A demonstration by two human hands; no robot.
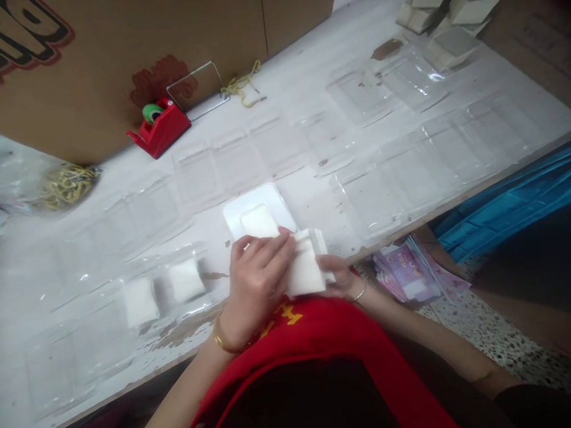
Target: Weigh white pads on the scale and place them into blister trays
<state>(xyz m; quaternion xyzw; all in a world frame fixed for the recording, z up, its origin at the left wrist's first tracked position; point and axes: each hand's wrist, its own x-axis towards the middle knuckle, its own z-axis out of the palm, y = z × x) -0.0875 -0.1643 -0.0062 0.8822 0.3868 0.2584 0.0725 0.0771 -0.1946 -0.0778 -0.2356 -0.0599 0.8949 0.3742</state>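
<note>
My left hand (257, 278) lies over a stack of white square pads (306, 268) at the table's near edge, fingers curled on top of it. My right hand (339, 277) grips the same stack from the right side, mostly hidden beneath it. Just beyond the stack sits a white tray (236, 214) with one white pad (259, 221) in it. To the left, two more white pads (140, 301) (186, 279) lie in clear plastic shells.
Clear plastic blister trays (365, 97) cover the white table (312, 173). A red tape dispenser (159, 126) stands by a cardboard wall (108, 50). Rubber bands (68, 183) lie in a bag at left. Grey blocks (452, 13) sit far right. Pink packets (411, 273) lie below the table edge.
</note>
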